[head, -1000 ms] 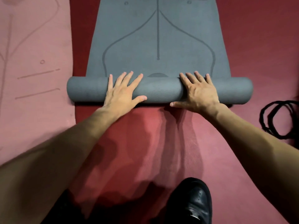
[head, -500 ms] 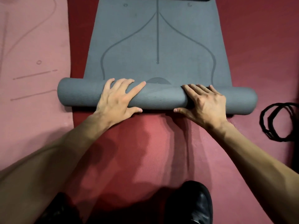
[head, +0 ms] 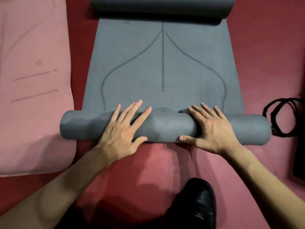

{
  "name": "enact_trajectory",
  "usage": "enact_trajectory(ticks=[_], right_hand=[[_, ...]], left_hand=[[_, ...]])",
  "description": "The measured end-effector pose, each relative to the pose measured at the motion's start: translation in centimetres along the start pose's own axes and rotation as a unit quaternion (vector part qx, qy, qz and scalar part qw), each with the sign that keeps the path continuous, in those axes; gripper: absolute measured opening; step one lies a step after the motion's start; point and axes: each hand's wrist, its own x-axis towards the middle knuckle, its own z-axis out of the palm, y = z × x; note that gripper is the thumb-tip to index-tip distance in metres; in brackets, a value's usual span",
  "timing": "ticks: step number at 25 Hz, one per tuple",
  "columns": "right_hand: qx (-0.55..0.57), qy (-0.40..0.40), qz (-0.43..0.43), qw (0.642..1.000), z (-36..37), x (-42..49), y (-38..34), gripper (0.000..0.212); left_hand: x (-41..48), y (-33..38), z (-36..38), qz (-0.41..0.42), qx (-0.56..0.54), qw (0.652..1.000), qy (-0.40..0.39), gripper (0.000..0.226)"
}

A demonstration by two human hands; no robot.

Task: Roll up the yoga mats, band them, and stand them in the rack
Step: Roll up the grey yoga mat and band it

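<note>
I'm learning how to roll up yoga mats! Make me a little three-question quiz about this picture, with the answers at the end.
1. True or false: both hands rest flat on top of the grey mat's rolled part.
2. What lies on the floor at the roll's right end? A) black bands B) a water bottle C) a towel
3. Fill in: the flat mat on the left side is ____ in colour.

Key:
1. True. The left hand and right hand press on the roll with open fingers.
2. A, the black bands.
3. Pink; the pink mat is unrolled.
</note>
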Motion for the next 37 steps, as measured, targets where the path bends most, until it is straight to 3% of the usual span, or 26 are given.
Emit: enact_trajectory(ticks=[3,7,9,14,22,28,30,33,37], right_hand=[[0.025,-0.049,0.012,0.998,-1.5,1.9,0.4,0.126],[0.012,0.132,-0.011,0.991,0.6,0.2,0.0,0.094],[-0.014,0.167,-0.029,0.985,2.0,-0.6,0.3,0.085],[0.006,0.111,-0.021,0.994,0.9,2.1,1.4,0.088],[-0.048,0.137,-0.035,0.989,1.1,2.4,1.1,0.097],[-0.007,0.027,-0.006,1.000,-1.4,5.7,1.5,0.118],[0.007,0.048,0.009,0.999,-1.4,5.1,1.5,0.112],[0.004,0.138,0.002,0.990,0.7,3.0,1.6,0.094],[-0.018,0.163,-0.002,0.986,1.2,3.8,1.4,0.090]], left_hand=[[0.5,0.6,0.4,-0.009,0.021,1.000,0.006,0.076],[3.1,-1.3,0.1,-0.005,0.009,1.000,-0.013,0.069],[3.6,-1.3,0.1,-0.016,0.000,1.000,0.012,0.068],[0.8,0.0,2.0,-0.120,-0.032,0.986,0.116,0.065],[2.9,-2.0,1.7,-0.110,-0.057,0.988,0.092,0.063],[2.7,-0.8,2.3,-0.166,0.034,0.981,0.095,0.065],[3.5,-1.1,2.3,-0.168,0.026,0.982,0.084,0.066],[4.0,-1.7,1.8,-0.167,0.024,0.984,0.062,0.070],[2.9,-2.0,2.3,-0.141,0.058,0.987,0.055,0.077]])
